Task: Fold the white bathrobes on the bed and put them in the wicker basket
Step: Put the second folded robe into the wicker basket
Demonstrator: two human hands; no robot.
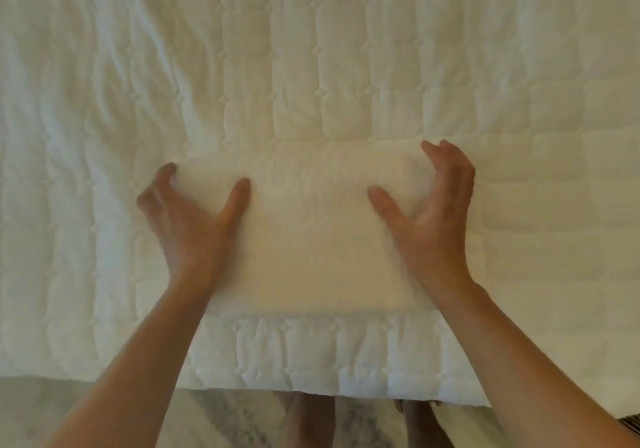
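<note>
Head view
Bathrobe: a white bathrobe (311, 233), folded into a thick rectangular bundle, lies flat near the front edge of the bed, between the two hands.
Bed: covered by a white quilted bedspread (346, 67) with stitched square pockets; its front edge hangs down over the floor.
Left hand: the left hand (194, 219) sits at the bundle's left end, fingers curled over the far left corner, thumb spread flat on top; whether it actually grips the cloth cannot be told.
Right hand: the right hand (433, 212) is at the right end, fingers spread and arched above the far right corner, thumb on the top surface, not closed on the cloth.
Floor: pale mottled carpet (225, 416) below the bed edge, with the person's bare feet partly visible.
</note>
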